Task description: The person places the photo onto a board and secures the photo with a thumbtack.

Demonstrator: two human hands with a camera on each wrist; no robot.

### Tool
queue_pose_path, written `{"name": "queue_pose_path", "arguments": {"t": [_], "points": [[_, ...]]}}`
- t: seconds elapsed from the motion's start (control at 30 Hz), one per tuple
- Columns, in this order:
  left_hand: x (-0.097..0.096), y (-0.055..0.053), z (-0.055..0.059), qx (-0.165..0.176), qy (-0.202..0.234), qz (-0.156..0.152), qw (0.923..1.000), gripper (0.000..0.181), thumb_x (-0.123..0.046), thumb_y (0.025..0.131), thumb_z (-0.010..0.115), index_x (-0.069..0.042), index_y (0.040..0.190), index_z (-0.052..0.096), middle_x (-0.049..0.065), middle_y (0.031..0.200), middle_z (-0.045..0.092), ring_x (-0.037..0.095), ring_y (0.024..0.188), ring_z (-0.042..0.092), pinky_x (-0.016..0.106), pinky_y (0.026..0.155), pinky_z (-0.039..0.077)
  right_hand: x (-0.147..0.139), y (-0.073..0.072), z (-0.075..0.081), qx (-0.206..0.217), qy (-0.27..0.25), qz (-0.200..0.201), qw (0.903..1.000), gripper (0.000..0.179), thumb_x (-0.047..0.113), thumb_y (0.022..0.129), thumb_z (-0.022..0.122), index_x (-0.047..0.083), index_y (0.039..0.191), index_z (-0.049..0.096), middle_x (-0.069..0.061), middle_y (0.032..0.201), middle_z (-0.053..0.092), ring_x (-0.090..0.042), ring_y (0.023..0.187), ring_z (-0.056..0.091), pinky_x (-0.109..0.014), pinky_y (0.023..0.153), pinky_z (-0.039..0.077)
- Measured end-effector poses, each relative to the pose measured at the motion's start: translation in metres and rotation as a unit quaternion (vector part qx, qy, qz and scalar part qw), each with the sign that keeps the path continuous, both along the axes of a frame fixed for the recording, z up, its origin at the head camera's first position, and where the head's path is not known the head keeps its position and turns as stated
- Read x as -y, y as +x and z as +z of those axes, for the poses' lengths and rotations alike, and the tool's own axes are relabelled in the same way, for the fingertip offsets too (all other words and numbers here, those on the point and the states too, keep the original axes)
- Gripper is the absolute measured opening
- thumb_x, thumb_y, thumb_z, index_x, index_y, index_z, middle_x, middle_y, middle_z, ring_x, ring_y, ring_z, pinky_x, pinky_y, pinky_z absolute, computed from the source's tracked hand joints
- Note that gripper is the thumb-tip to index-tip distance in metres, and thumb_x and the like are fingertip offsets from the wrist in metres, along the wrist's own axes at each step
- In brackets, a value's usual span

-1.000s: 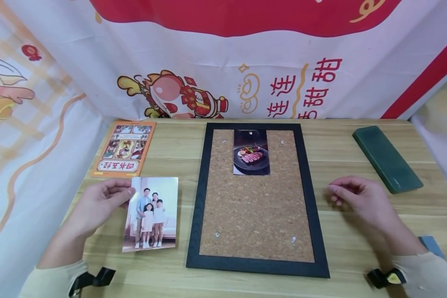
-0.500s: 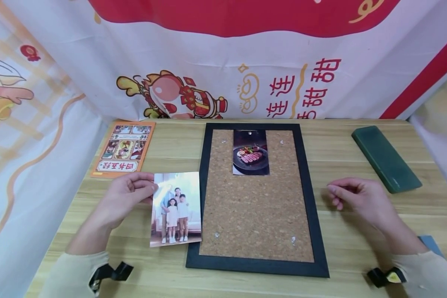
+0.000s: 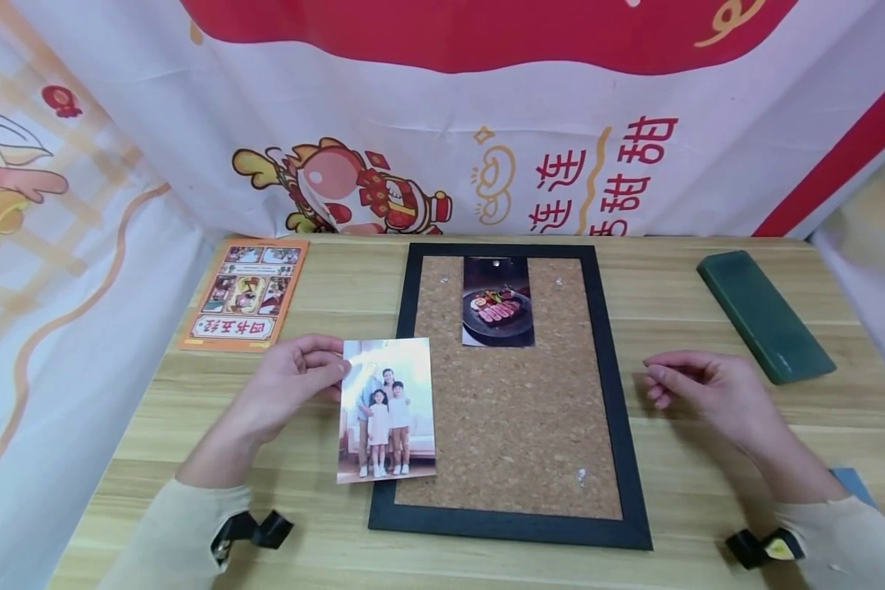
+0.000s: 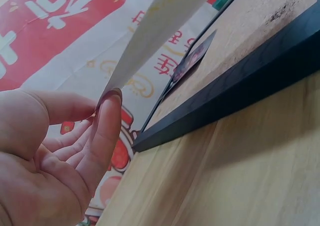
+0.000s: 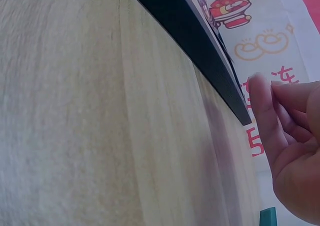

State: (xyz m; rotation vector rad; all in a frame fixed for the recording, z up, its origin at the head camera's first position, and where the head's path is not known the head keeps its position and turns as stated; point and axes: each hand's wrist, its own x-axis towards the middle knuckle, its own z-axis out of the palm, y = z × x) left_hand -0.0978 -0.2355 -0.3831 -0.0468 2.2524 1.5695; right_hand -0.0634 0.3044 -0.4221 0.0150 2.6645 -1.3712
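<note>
L hand [image 3: 288, 385] pinched photo [image 3: 387, 408] by its left edge, photo over corkboard's [image 3: 516, 410] left frame; R hand [image 3: 701, 392] rested on table [image 3: 708, 311] right of board, fingers loosely curled, held nothing

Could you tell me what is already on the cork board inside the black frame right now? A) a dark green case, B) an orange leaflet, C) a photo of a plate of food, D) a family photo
C: the photo of a plate of food lies at the top of the cork board, while the family photo is held by the left hand over the frame's left edge.
</note>
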Motion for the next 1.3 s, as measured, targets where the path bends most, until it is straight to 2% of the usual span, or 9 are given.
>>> {"name": "queue_pose_path", "arguments": {"t": [0.2, 0.6, 0.87, 1.07, 1.3], "points": [[-0.013, -0.002, -0.001, -0.004, 0.002, -0.01, 0.9999, 0.043, -0.007, 0.104, 0.067, 0.007, 0.143, 0.054, 0.023, 0.122, 0.072, 0.017, 0.092, 0.075, 0.033, 0.086, 0.067, 0.002, 0.0, 0.002, -0.005, -0.002, 0.006, 1.0, 0.024, 0.013, 0.111, 0.062, -0.002, 0.126, 0.073, -0.017, 0.105, 0.08, -0.013, 0.08, 0.076, -0.027, 0.071, 0.065], [-0.046, -0.012, -0.009, 0.01, 0.032, -0.051, 0.9981, 0.036, -0.005, 0.105, 0.065, 0.006, 0.139, 0.057, 0.02, 0.116, 0.075, 0.019, 0.087, 0.076, 0.031, 0.082, 0.066, 0.018, -0.004, 0.008, -0.019, -0.043, 0.037, 0.9982, 0.021, 0.01, 0.109, 0.063, -0.001, 0.125, 0.071, -0.012, 0.103, 0.08, -0.013, 0.081, 0.076, -0.029, 0.07, 0.066], [-0.07, -0.016, -0.014, 0.019, 0.037, -0.057, 0.9975, 0.031, -0.004, 0.107, 0.064, 0.002, 0.136, 0.058, 0.018, 0.11, 0.077, 0.021, 0.085, 0.076, 0.034, 0.08, 0.067, 0.035, -0.007, 0.017, -0.013, -0.045, 0.046, 0.9978, 0.02, 0.013, 0.109, 0.065, 0.001, 0.123, 0.073, -0.012, 0.103, 0.081, -0.013, 0.082, 0.076, -0.029, 0.07, 0.066], [-0.085, -0.017, -0.019, 0.021, 0.059, -0.065, 0.9959, 0.029, -0.002, 0.105, 0.065, 0.005, 0.132, 0.057, 0.016, 0.103, 0.077, 0.018, 0.077, 0.075, 0.033, 0.076, 0.067, 0.044, -0.009, 0.019, -0.026, -0.071, 0.056, 0.9956, 0.019, 0.009, 0.107, 0.066, -0.002, 0.121, 0.073, -0.007, 0.098, 0.082, -0.011, 0.08, 0.077, -0.03, 0.067, 0.066], [-0.101, -0.019, -0.022, 0.038, 0.062, -0.066, 0.9952, 0.03, -0.001, 0.104, 0.066, 0.004, 0.132, 0.058, 0.019, 0.105, 0.078, 0.018, 0.079, 0.076, 0.036, 0.077, 0.068, 0.056, -0.013, 0.019, -0.044, -0.076, 0.081, 0.9928, 0.017, 0.006, 0.106, 0.067, -0.002, 0.12, 0.073, -0.016, 0.101, 0.08, -0.015, 0.078, 0.075, -0.029, 0.067, 0.065]]}}
